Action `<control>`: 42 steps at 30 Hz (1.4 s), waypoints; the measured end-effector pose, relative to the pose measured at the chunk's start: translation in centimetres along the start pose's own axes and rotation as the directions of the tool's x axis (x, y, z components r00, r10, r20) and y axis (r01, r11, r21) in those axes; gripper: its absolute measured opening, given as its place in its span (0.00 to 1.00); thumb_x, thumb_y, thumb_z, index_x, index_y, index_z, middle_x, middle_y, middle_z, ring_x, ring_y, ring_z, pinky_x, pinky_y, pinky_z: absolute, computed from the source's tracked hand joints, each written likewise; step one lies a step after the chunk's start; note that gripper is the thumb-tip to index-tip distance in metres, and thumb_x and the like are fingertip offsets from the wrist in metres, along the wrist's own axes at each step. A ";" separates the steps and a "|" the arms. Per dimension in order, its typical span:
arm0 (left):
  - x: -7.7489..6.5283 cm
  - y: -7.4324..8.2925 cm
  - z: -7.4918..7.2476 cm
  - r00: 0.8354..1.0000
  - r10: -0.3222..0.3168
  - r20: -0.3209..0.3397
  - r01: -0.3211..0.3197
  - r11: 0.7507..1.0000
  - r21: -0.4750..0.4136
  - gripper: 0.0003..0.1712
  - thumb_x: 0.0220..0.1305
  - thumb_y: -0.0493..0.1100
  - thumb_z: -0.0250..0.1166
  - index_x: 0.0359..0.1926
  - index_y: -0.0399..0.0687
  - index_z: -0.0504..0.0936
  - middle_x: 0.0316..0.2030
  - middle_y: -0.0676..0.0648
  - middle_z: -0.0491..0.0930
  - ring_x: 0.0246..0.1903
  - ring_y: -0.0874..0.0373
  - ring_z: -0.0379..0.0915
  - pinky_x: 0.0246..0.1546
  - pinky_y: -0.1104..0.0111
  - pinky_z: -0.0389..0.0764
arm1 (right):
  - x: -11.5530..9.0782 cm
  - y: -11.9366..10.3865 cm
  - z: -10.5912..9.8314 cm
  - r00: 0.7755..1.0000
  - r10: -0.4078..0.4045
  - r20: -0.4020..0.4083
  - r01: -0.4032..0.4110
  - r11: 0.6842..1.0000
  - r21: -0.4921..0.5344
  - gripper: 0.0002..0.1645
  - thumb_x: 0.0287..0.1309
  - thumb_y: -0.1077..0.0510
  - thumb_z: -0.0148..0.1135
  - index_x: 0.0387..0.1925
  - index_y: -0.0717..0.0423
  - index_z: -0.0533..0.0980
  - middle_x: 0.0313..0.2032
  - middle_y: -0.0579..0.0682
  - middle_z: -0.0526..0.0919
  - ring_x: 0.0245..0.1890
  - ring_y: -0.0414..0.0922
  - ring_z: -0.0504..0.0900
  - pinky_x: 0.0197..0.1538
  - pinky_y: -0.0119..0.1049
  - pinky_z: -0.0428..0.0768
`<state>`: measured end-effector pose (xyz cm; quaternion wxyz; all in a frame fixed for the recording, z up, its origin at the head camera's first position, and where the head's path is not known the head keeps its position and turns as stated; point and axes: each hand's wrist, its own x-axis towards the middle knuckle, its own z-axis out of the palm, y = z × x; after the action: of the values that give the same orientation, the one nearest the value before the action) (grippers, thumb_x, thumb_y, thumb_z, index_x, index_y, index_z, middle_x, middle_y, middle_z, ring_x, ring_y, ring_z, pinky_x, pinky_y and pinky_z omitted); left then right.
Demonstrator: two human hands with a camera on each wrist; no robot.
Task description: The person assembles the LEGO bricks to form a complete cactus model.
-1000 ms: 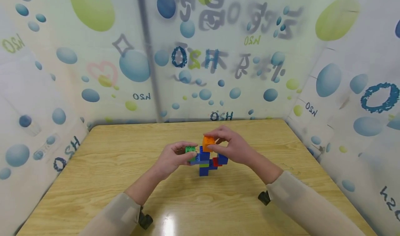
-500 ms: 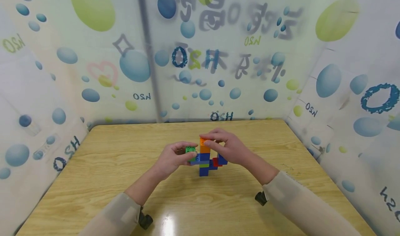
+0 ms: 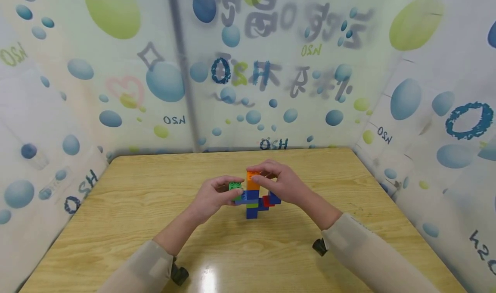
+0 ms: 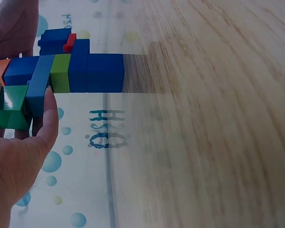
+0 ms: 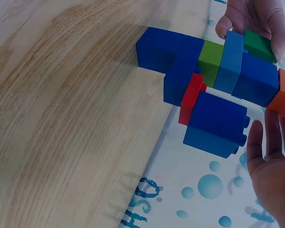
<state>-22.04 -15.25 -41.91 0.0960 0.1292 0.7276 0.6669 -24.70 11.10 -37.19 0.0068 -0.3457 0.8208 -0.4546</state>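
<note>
A small brick build (image 3: 253, 203) stands upright on the wooden table (image 3: 116, 224), made of blue, lime and red bricks. My left hand (image 3: 231, 190) grips its left arm, thumb and fingers pinching the green brick (image 3: 234, 185) and the light blue plate (image 4: 38, 85) beside it. My right hand (image 3: 258, 179) curls over the orange brick (image 3: 252, 182) on top of the blue stack, its fingertips holding it from the right. In the right wrist view, a blue brick (image 5: 216, 124) and a red piece (image 5: 191, 97) jut out on the build's side.
Patterned plastic curtain walls (image 3: 248, 69) enclose the table on the left, back and right. Bare tabletop lies all around the build. Two dark wrist mounts (image 3: 179, 275) show under the sleeves near the front edge.
The orange brick, tilted and slightly raised a second ago, has come down square onto the blue stack under my right hand. My left hand has kept its grip.
</note>
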 end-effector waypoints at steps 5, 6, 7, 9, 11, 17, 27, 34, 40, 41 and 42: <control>-0.1 0.0 -0.1 1.000 -0.009 -0.001 0.009 1.000 -0.005 0.22 0.74 0.44 0.74 0.66 0.48 0.87 0.51 0.45 0.86 0.47 0.50 0.84 0.49 0.61 0.94 | 0.1 -0.1 -0.1 1.000 0.012 0.017 -0.012 1.000 0.008 0.20 0.80 0.55 0.64 0.67 0.52 0.84 0.55 0.52 0.87 0.48 0.45 0.88 0.59 0.48 0.89; -0.1 0.0 -0.1 1.000 -0.010 -0.002 0.010 1.000 -0.006 0.22 0.75 0.44 0.74 0.66 0.48 0.87 0.51 0.45 0.86 0.47 0.50 0.84 0.48 0.61 0.94 | 0.1 -0.1 -0.1 1.000 0.012 0.024 -0.012 1.000 0.006 0.20 0.80 0.55 0.64 0.67 0.52 0.84 0.55 0.51 0.87 0.48 0.45 0.88 0.59 0.48 0.89; -0.1 0.0 -0.1 1.000 -0.010 -0.003 0.010 1.000 -0.006 0.22 0.75 0.43 0.74 0.66 0.48 0.87 0.51 0.45 0.86 0.47 0.50 0.84 0.48 0.61 0.94 | 0.2 -0.1 -0.1 0.999 0.013 0.031 -0.013 1.000 0.005 0.20 0.80 0.54 0.64 0.67 0.51 0.84 0.55 0.51 0.87 0.48 0.45 0.88 0.60 0.49 0.89; -0.1 0.1 -0.1 1.000 -0.013 -0.003 0.013 1.000 -0.006 0.22 0.74 0.43 0.74 0.66 0.48 0.87 0.51 0.45 0.86 0.47 0.50 0.84 0.48 0.61 0.94 | 0.3 -0.1 -0.2 0.999 0.018 0.045 -0.018 1.000 0.002 0.20 0.80 0.53 0.65 0.67 0.49 0.85 0.55 0.50 0.87 0.49 0.44 0.87 0.61 0.49 0.88; -0.1 0.1 -0.1 1.000 -0.015 -0.003 0.015 1.000 -0.004 0.22 0.74 0.44 0.74 0.66 0.49 0.87 0.51 0.45 0.86 0.47 0.50 0.84 0.49 0.61 0.94 | 0.4 -0.1 -0.2 0.998 0.024 0.053 -0.024 1.000 0.009 0.20 0.79 0.53 0.65 0.66 0.49 0.85 0.56 0.50 0.86 0.49 0.44 0.87 0.61 0.50 0.87; 0.0 0.3 -0.1 1.000 -0.004 0.007 0.004 1.000 0.011 0.23 0.74 0.46 0.75 0.66 0.49 0.87 0.51 0.46 0.86 0.46 0.51 0.84 0.49 0.61 0.93 | 0.4 0.0 -0.3 0.998 0.029 0.055 -0.031 0.999 0.037 0.19 0.79 0.54 0.65 0.65 0.51 0.84 0.56 0.51 0.86 0.49 0.45 0.87 0.61 0.52 0.86; -0.1 0.2 -0.3 1.000 -0.015 0.021 0.014 0.999 0.028 0.24 0.75 0.47 0.74 0.67 0.49 0.85 0.46 0.46 0.83 0.46 0.50 0.83 0.50 0.61 0.93 | 0.4 0.2 0.1 0.998 0.020 0.053 -0.024 0.997 0.079 0.18 0.80 0.56 0.63 0.65 0.53 0.83 0.56 0.53 0.85 0.48 0.46 0.87 0.61 0.52 0.86; -0.1 0.2 -0.3 0.999 -0.013 0.030 0.012 1.000 0.029 0.24 0.75 0.47 0.74 0.67 0.48 0.84 0.48 0.45 0.83 0.47 0.50 0.83 0.50 0.60 0.93 | 0.3 0.3 0.1 0.998 0.029 0.053 -0.033 0.997 0.075 0.18 0.80 0.55 0.63 0.65 0.53 0.83 0.55 0.52 0.85 0.48 0.47 0.87 0.58 0.44 0.86; -0.2 0.3 -0.3 1.000 -0.001 0.030 0.000 0.999 0.032 0.23 0.75 0.46 0.74 0.67 0.47 0.84 0.47 0.45 0.83 0.46 0.50 0.83 0.50 0.60 0.93 | 0.3 0.3 0.0 0.998 0.027 0.055 -0.031 0.996 0.079 0.19 0.80 0.56 0.63 0.65 0.56 0.82 0.55 0.53 0.85 0.48 0.51 0.87 0.59 0.47 0.86; -0.2 0.3 -0.3 1.000 0.002 0.030 -0.003 0.999 0.033 0.23 0.76 0.46 0.73 0.67 0.46 0.84 0.46 0.45 0.83 0.46 0.50 0.83 0.49 0.61 0.93 | 0.3 0.3 0.0 0.998 0.029 0.057 -0.033 0.996 0.079 0.19 0.80 0.55 0.63 0.65 0.56 0.82 0.55 0.53 0.85 0.49 0.53 0.87 0.59 0.46 0.86; -0.2 0.3 -0.2 1.000 0.003 0.029 -0.004 0.999 0.033 0.23 0.76 0.46 0.73 0.67 0.46 0.84 0.46 0.45 0.83 0.46 0.50 0.83 0.49 0.61 0.93 | 0.3 0.3 0.0 0.998 0.030 0.058 -0.035 0.996 0.079 0.19 0.80 0.55 0.63 0.66 0.57 0.82 0.55 0.53 0.85 0.49 0.54 0.88 0.59 0.45 0.86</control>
<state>-21.92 -15.50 -41.56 0.1031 0.1414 0.7369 0.6530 -25.11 11.00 -37.32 0.0513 -0.3445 0.8070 -0.4770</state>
